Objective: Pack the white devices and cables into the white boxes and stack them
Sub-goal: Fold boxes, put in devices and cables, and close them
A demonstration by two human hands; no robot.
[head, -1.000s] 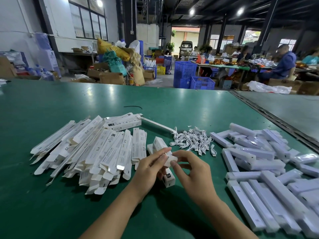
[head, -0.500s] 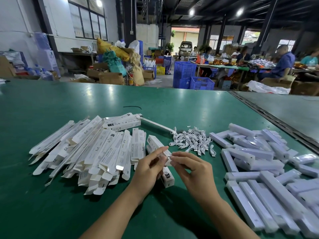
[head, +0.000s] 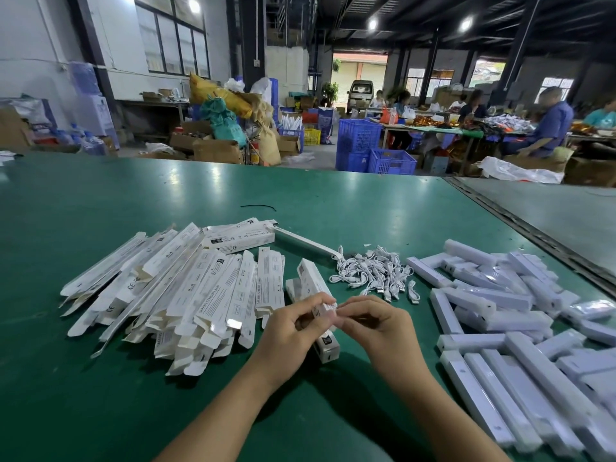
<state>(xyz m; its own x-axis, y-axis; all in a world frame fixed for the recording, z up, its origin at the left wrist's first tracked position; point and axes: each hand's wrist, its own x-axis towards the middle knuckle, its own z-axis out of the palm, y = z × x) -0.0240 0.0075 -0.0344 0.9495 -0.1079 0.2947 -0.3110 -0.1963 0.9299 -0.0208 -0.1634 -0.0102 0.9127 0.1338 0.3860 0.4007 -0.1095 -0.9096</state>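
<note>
Both bare forearms enter from the bottom edge and converge at centre. Left hand: fingers curled, pinching the near end of a white box. Right hand: fingers curled, fingertips pinching the same end.

Green table, blue crates, cardboard boxes; white van beyond

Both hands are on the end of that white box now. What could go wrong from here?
1. The left hand and right hand pinch only the near end of the white box. Its far end is unheld, so it may twist or the end may crease.
2. The cable pile lies just beyond the right hand, and a sweep might scatter it.
3. The loose flat boxes beside the left wrist could slide.
</note>
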